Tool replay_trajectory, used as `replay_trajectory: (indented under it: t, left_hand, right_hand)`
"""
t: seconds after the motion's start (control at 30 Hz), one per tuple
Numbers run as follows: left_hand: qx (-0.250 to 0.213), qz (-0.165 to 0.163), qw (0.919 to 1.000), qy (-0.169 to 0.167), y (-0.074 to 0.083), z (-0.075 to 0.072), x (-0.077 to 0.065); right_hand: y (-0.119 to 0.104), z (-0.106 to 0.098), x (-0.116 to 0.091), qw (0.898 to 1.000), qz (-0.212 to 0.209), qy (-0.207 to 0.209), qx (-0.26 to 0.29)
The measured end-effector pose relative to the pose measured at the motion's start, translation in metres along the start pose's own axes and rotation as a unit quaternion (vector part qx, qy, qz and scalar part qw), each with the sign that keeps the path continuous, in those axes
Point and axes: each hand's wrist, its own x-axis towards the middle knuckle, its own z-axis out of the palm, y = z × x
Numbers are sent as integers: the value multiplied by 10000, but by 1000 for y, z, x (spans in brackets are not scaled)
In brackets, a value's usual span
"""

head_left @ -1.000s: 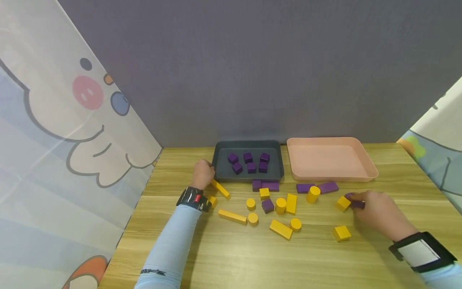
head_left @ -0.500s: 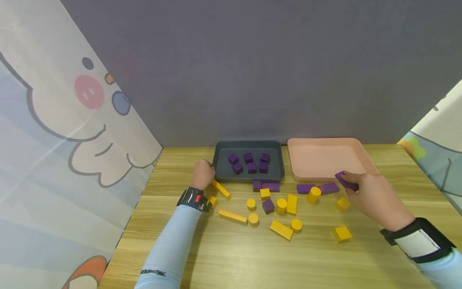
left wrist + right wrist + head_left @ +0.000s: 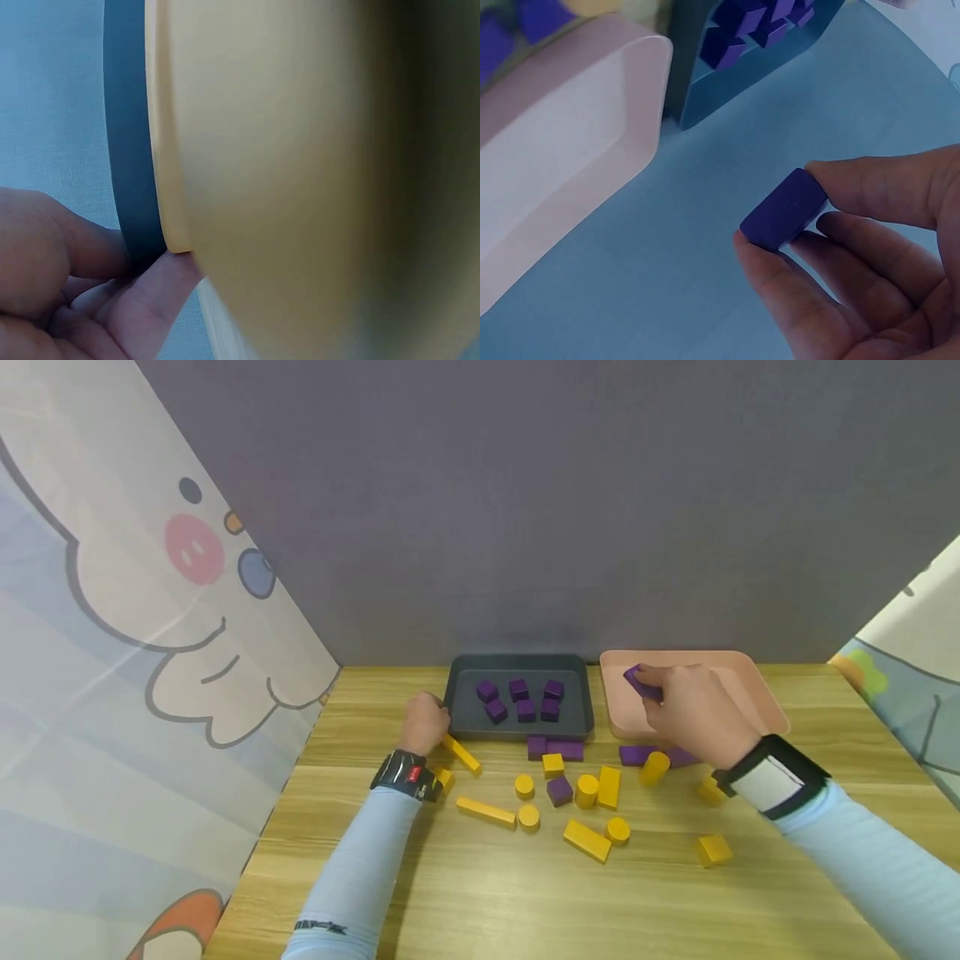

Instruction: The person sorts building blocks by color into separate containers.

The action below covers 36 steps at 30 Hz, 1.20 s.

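In the head view's centre right, my right grip [image 3: 693, 702] pinches a purple block [image 3: 639, 682], its long axis slanting down rightward, my left grip [image 3: 425, 724] the dark tray [image 3: 480, 732], sleeve lettering [image 3: 320, 927] unreadable.

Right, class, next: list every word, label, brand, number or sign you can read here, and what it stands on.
No text can be read for certain.
Left sleeve: dark lettering, too small and blurred to read.
Left wristband: red label with pale marks, too small to read.
Held purple block, dark tray, pink tray: none visible.
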Motion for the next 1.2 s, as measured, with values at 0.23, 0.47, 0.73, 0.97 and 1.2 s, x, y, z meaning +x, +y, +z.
replay_trajectory:
  t: [0.23,0.47,0.73,0.97,1.2]
  left_hand:
    - [-58,51,10000,53,-4,3,-2]
    - [3,189,9997,150,-3,4,-4]
    - [-1,91,9998,155,-3,4,-2]
    - [3,101,9999,108,-3,3,-3]
    - [-70,130,9999,52,-1,-1,-1]
  right_hand:
    - [-11,23,50,9953,283,-782,491]
    - [-12,56,87,9810,986,-1312,1033]
    - [-10,97,109,9836,1022,-1348,619]
    - [-7,116,118,9839,1059,-1342,514]
    - [-3,123,123,9797,1093,-1591,546]
